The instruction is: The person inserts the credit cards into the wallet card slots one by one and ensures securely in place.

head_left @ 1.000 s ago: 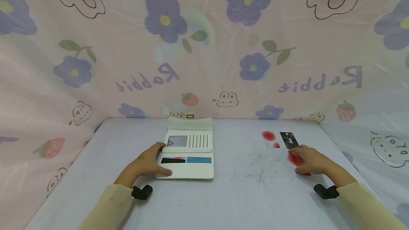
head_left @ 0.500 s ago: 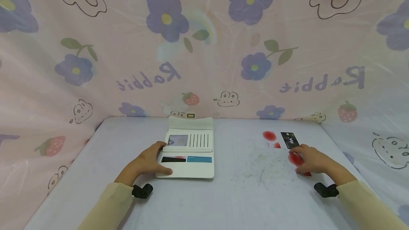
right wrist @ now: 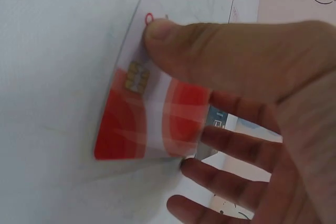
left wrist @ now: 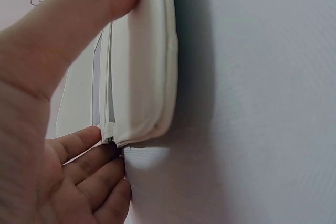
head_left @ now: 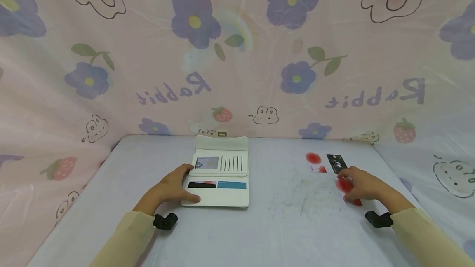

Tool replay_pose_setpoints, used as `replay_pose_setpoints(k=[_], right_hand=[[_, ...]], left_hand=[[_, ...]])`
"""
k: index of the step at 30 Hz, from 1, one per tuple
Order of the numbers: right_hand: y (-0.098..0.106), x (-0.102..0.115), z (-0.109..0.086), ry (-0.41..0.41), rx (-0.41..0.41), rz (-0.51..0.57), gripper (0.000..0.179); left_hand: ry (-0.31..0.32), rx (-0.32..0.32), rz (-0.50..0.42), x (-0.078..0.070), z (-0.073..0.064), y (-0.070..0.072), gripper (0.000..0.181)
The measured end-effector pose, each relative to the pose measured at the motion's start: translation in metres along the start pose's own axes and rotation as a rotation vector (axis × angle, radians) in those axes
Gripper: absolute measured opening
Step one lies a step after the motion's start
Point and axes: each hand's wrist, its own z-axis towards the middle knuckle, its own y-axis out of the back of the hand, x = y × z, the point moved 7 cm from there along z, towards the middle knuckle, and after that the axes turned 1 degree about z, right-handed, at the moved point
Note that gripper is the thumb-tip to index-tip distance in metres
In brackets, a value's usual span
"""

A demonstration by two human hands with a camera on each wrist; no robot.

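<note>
An open white wallet (head_left: 226,198) lies left of centre, with a black card (head_left: 200,185) and a blue card (head_left: 231,185) in its lower pockets. My left hand (head_left: 167,186) holds it by the left side, thumb on the lower panel. In the left wrist view, the fingers (left wrist: 86,169) meet its edge. On the right, my right hand (head_left: 365,185) grips a red-and-white card (head_left: 344,184) between thumb and fingers. The right wrist view shows the thumb (right wrist: 163,35) over its white part, beside a gold chip, and the card tilted from the table.
A black VIP card (head_left: 335,162) lies just beyond the right hand. To its left is another red-and-white card (head_left: 313,159). The white table (head_left: 274,234) ends at a printed curtain (head_left: 256,65) behind. A dark wrist strap mount (head_left: 378,219) sits on each wrist.
The head view shifts very slightly. Both hands stay in nearly the same place, the left on the wallet and the right on the red-and-white card.
</note>
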Motion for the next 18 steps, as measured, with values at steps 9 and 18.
replay_pose_setpoints(k=[9,18], right_hand=[[0.008,-0.005,0.000,-0.003,-0.079,0.047,0.056],[0.027,-0.002,-0.010,0.031,-0.130,0.083,0.020]], left_hand=[[-0.001,0.003,-0.003,0.002,0.001,-0.002,0.113],[-0.004,0.004,-0.012,0.001,0.001,-0.001,0.112]])
